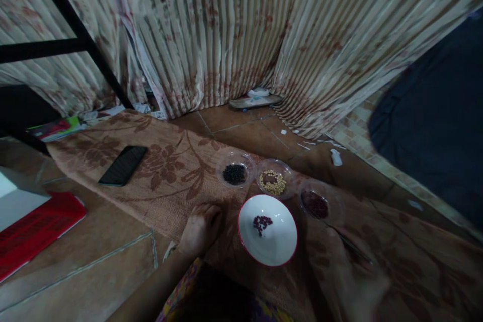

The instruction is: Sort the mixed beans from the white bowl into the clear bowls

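My right hand [356, 276], smeared by motion, grips what look like thin metal tweezers [352, 245]. Their tip points at the clear plastic dish of dark red beans [316, 205]. A white bowl with a red rim [277, 246] stands between my hands, with a small cluster of dark red beans [261, 224] inside. Left of the bowl, my left hand [200, 227] rests on the cloth, its fingers curled in and nothing visible in them. Beyond the bowl are a clear dish of yellow soybeans [277, 183] and another of black beans [234, 174].
A brown patterned cloth [181, 186] covers the low table. A black phone [123, 165] lies on its left part. A red box [41, 226] is on the tiled floor at left. Striped curtains [211, 35], a skateboard [254, 101] and paper scraps [335, 157] lie beyond.
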Demonstrator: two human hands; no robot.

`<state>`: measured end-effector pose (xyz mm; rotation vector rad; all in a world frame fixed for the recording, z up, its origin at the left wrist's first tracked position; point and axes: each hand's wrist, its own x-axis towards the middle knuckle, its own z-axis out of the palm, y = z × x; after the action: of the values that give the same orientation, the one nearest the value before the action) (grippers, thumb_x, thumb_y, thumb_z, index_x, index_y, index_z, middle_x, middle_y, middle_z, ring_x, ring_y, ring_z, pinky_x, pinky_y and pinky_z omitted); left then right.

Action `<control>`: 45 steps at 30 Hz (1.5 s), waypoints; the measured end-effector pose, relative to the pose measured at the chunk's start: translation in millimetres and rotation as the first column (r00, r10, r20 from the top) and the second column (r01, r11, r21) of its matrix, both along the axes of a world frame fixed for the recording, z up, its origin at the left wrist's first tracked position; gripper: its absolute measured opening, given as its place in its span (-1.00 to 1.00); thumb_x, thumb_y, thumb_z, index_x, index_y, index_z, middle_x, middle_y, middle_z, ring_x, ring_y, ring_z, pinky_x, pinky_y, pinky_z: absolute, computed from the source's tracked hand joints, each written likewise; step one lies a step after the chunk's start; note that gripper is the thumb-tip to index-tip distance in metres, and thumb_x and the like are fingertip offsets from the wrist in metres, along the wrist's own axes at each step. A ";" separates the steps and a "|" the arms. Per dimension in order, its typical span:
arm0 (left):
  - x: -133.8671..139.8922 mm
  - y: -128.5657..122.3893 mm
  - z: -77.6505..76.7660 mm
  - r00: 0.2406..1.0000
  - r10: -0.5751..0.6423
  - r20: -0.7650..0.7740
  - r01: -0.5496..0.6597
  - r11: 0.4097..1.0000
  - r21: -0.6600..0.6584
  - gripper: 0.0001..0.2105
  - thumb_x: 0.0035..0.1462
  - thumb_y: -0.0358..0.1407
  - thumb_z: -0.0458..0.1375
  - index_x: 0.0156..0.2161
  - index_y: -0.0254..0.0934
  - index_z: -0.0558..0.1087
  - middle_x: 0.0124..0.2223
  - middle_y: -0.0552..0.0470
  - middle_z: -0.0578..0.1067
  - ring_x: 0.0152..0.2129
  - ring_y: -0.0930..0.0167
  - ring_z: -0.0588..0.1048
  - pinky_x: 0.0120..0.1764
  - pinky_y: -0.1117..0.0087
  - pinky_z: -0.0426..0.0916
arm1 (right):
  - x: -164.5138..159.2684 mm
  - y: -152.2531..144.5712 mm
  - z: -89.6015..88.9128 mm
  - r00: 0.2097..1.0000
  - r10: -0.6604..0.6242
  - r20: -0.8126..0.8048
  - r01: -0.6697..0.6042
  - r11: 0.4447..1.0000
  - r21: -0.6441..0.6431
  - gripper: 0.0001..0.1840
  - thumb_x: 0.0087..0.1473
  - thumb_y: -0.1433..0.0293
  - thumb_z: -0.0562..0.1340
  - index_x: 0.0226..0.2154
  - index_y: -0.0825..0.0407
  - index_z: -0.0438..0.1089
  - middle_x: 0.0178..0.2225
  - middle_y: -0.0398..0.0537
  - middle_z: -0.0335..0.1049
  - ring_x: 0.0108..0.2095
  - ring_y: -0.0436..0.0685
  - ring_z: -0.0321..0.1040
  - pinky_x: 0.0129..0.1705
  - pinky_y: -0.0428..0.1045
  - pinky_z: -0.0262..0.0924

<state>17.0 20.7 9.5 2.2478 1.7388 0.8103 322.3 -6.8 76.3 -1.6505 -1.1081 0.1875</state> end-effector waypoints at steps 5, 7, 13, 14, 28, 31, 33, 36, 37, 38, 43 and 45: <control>0.5 -0.2 -0.3 1.000 0.006 0.004 -0.006 1.000 -0.016 -0.89 0.23 -0.37 0.08 -0.30 -0.23 0.45 -0.33 0.00 0.54 -0.35 0.34 0.49 -0.20 0.29 0.36 | -10.9 -16.3 -10.9 0.980 0.199 -0.006 -0.198 0.973 -0.122 -0.69 0.01 0.12 0.31 -0.35 0.02 0.55 -0.24 0.03 0.51 -0.20 0.19 0.45 -0.17 0.04 0.34; 0.4 -0.4 -0.8 1.000 0.004 0.000 -0.004 1.000 -0.018 -0.90 0.23 -0.37 0.08 -0.29 -0.22 0.45 -0.32 0.00 0.55 -0.34 0.34 0.50 -0.19 0.29 0.36 | -12.7 -19.2 -14.8 0.960 0.278 -0.032 -0.279 0.939 -0.200 -0.69 0.02 0.10 0.30 -0.34 -0.01 0.57 -0.20 0.02 0.50 -0.17 0.18 0.45 -0.18 0.02 0.36; 1.1 -0.6 1.0 1.000 0.009 0.004 -0.009 1.000 -0.003 -0.89 0.22 -0.38 0.08 -0.31 -0.22 0.45 -0.33 0.00 0.54 -0.35 0.34 0.50 -0.19 0.28 0.36 | -10.9 -19.0 -29.3 0.918 0.386 -0.092 -0.395 0.866 -0.307 -0.68 0.05 0.09 0.27 -0.32 -0.04 0.58 -0.13 0.03 0.49 -0.14 0.17 0.45 -0.11 0.03 0.37; 1.3 -0.5 1.6 1.000 0.012 0.004 -0.012 1.000 0.000 -0.88 0.22 -0.38 0.07 -0.31 -0.22 0.45 -0.35 0.00 0.53 -0.36 0.34 0.49 -0.20 0.28 0.36 | -10.6 -18.6 -31.3 0.913 0.398 -0.090 -0.405 0.859 -0.314 -0.67 0.05 0.09 0.27 -0.31 -0.04 0.58 -0.13 0.03 0.49 -0.14 0.17 0.45 -0.10 0.05 0.37; 0.7 0.4 0.6 1.000 -0.005 0.013 0.005 1.000 0.015 -0.86 0.23 -0.38 0.05 -0.31 -0.23 0.45 -0.36 -0.01 0.53 -0.39 0.37 0.49 -0.23 0.31 0.37 | -16.6 -15.6 -38.0 0.921 0.382 -0.069 -0.385 0.873 -0.299 -0.64 0.05 0.05 0.26 -0.31 -0.03 0.57 -0.17 0.03 0.50 -0.13 0.19 0.43 -0.05 0.12 0.31; 0.6 0.5 0.7 1.000 -0.003 0.003 0.003 1.000 0.011 -0.85 0.23 -0.38 0.04 -0.31 -0.24 0.45 -0.36 -0.01 0.53 -0.40 0.37 0.49 -0.22 0.30 0.37 | -17.5 -16.1 -37.4 0.920 0.384 -0.073 -0.388 0.874 -0.291 -0.66 0.05 0.06 0.26 -0.32 -0.04 0.57 -0.17 0.02 0.51 -0.14 0.19 0.43 -0.05 0.11 0.31; 0.8 0.4 0.8 1.000 -0.001 -0.002 0.001 1.000 0.005 -0.85 0.23 -0.37 0.04 -0.31 -0.23 0.45 -0.36 -0.02 0.53 -0.40 0.37 0.49 -0.22 0.30 0.37 | -18.7 -16.0 -36.5 0.925 0.375 -0.068 -0.377 0.879 -0.292 -0.66 0.05 0.06 0.26 -0.33 -0.04 0.57 -0.18 0.01 0.51 -0.13 0.19 0.43 -0.05 0.10 0.30; 1.1 0.2 1.2 1.000 0.003 0.005 -0.003 1.000 0.011 -0.85 0.23 -0.37 0.04 -0.31 -0.23 0.45 -0.36 -0.01 0.53 -0.39 0.37 0.49 -0.22 0.30 0.37 | -19.9 -15.6 -35.6 0.927 0.368 -0.068 -0.372 0.886 -0.278 -0.66 0.04 0.06 0.26 -0.34 -0.04 0.57 -0.20 0.01 0.51 -0.14 0.19 0.43 -0.06 0.09 0.30; 1.2 0.1 1.4 1.000 0.004 0.008 -0.004 1.000 0.012 -0.85 0.23 -0.37 0.04 -0.31 -0.23 0.45 -0.36 -0.01 0.53 -0.39 0.36 0.50 -0.22 0.30 0.37 | -20.0 -15.6 -35.4 0.928 0.367 -0.069 -0.372 0.887 -0.275 -0.65 0.04 0.05 0.26 -0.34 -0.04 0.57 -0.20 0.01 0.51 -0.15 0.19 0.43 -0.07 0.09 0.30; 1.2 0.0 1.6 1.000 0.004 0.009 -0.004 1.000 0.011 -0.86 0.24 -0.37 0.04 -0.31 -0.23 0.45 -0.36 -0.01 0.53 -0.39 0.36 0.50 -0.22 0.30 0.37 | -20.0 -15.8 -35.2 0.929 0.363 -0.070 -0.367 0.888 -0.276 -0.65 0.04 0.05 0.26 -0.34 -0.04 0.57 -0.21 0.01 0.51 -0.15 0.19 0.43 -0.07 0.09 0.30; 0.8 -0.4 2.1 1.000 -0.004 -0.001 0.004 1.000 -0.019 -0.85 0.25 -0.37 0.03 -0.30 -0.24 0.44 -0.34 -0.01 0.53 -0.38 0.37 0.49 -0.21 0.29 0.37 | -19.5 -17.8 -32.3 0.941 0.333 -0.067 -0.337 0.894 -0.295 -0.64 0.01 0.03 0.27 -0.36 -0.05 0.57 -0.21 0.00 0.51 -0.15 0.19 0.42 -0.07 0.09 0.30; 0.5 -0.4 2.0 1.000 -0.004 -0.001 0.004 1.000 -0.024 -0.85 0.26 -0.37 0.02 -0.29 -0.24 0.44 -0.34 -0.01 0.53 -0.37 0.37 0.50 -0.20 0.29 0.36 | -20.0 -17.9 -31.5 0.943 0.327 -0.067 -0.332 0.897 -0.290 -0.64 0.01 0.03 0.27 -0.35 -0.04 0.57 -0.21 0.01 0.51 -0.15 0.19 0.42 -0.07 0.09 0.30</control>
<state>17.6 20.2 11.5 2.2366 1.7343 0.7831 302.3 -24.7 44.7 -1.7060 -1.3966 0.6151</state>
